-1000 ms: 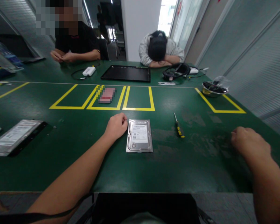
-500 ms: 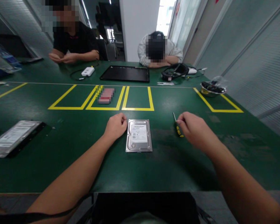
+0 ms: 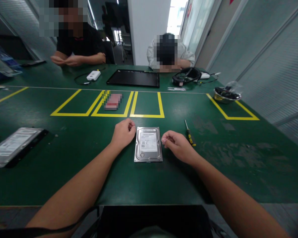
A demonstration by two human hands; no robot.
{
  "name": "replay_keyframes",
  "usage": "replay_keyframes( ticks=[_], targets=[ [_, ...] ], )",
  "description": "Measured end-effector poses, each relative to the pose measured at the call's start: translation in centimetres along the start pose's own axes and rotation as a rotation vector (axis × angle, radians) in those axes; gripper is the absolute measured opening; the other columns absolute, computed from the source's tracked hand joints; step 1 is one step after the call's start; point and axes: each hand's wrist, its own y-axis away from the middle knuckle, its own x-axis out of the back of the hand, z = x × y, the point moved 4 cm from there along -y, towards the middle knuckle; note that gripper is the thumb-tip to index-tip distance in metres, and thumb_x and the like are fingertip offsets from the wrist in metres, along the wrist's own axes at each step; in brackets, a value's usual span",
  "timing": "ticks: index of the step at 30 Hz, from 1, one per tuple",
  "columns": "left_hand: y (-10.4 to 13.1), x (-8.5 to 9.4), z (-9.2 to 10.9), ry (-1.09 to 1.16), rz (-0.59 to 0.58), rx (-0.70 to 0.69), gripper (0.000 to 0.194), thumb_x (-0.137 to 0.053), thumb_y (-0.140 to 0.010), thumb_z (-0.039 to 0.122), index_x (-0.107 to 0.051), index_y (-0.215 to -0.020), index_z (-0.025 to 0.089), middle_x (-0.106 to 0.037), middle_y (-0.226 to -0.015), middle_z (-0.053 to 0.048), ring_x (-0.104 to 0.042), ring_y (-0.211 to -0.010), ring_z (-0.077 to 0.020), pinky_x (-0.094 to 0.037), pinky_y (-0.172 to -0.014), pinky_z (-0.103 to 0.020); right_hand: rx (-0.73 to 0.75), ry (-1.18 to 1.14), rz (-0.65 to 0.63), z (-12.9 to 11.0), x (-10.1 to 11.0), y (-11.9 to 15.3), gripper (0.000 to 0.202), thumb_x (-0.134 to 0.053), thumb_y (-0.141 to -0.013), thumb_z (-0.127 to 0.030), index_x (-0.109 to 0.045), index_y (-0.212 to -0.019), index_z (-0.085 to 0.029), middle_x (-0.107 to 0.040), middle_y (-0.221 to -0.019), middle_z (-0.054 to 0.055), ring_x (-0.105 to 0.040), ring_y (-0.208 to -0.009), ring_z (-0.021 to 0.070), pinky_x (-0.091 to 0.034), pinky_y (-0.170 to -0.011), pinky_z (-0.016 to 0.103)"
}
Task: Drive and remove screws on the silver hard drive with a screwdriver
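Observation:
A silver hard drive with a white label lies flat on the green table before me. Beside its upper left edge rests my left hand, its fingers curled into a loose fist with nothing seen in them. My right hand is close to the drive's right edge; thumb and fingers are bent together and show nothing between them. Whether either hand touches the drive I cannot tell. Just beyond my right hand lies a screwdriver with a black and yellow handle, its shaft pointing away from me.
Yellow tape marks divide the table. A pinkish blurred item lies inside one. Another drive is at left. Farther back are a black flat panel, coiled cable and a bowl. Two people sit opposite.
My right hand has let go of the screwdriver, which stays on the table, and has moved left to the hard drive's side. My left hand has hardly moved.

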Motion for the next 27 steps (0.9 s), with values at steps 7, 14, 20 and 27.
replay_keyframes(
  ticks=[7, 14, 20, 27],
  targets=[
    [0.9, 1.6, 2.7, 0.194, 0.127, -0.147, 0.012, -0.055, -0.087, 0.026, -0.062, -0.085, 0.017, -0.064, -0.077, -0.002, -0.057, -0.068, -0.0138, -0.047, -0.067, -0.028, -0.018, -0.086, -0.011, 0.2, -0.8, 0.1, 0.018, -0.052, -0.091, -0.035, -0.057, -0.084, -0.019, -0.056, -0.072, -0.001, -0.054, -0.067, 0.0124, -0.044, -0.063, 0.026],
    [2.2, 1.5, 5.3, 0.171, -0.018, -0.426, 0.012, -0.054, -0.087, 0.025, -0.062, -0.084, 0.018, -0.063, -0.081, -0.003, -0.058, -0.08, -0.0168, -0.047, -0.076, -0.032, 0.017, 0.131, 0.015, 0.9, -0.4, 0.0, 0.013, -0.053, -0.092, -0.027, -0.061, -0.084, -0.019, -0.06, -0.073, 0.0, -0.053, -0.068, 0.0129, -0.042, -0.065, 0.027],
    [2.1, 1.3, 5.2, 0.129, -0.047, -0.399, 0.014, -0.052, -0.088, 0.027, -0.062, -0.083, 0.018, -0.064, -0.081, -0.004, -0.058, -0.081, -0.0179, -0.047, -0.078, -0.033, 0.149, 0.348, -0.016, 0.7, -0.6, 0.1, 0.01, -0.052, -0.094, -0.022, -0.061, -0.088, -0.021, -0.063, -0.082, 0.002, -0.056, -0.076, 0.0149, -0.043, -0.072, 0.029],
    [2.1, 1.5, 5.0, 0.201, 0.014, -0.37, 0.011, -0.055, -0.087, 0.021, -0.063, -0.081, 0.017, -0.063, -0.077, -0.002, -0.057, -0.074, -0.015, -0.046, -0.069, -0.029, 0.236, 0.568, -0.023, 0.9, -1.2, 0.3, 0.017, -0.043, -0.098, -0.019, -0.06, -0.094, -0.018, -0.063, -0.094, 0.009, -0.058, -0.089, 0.0198, -0.047, -0.083, 0.035]
  ],
)
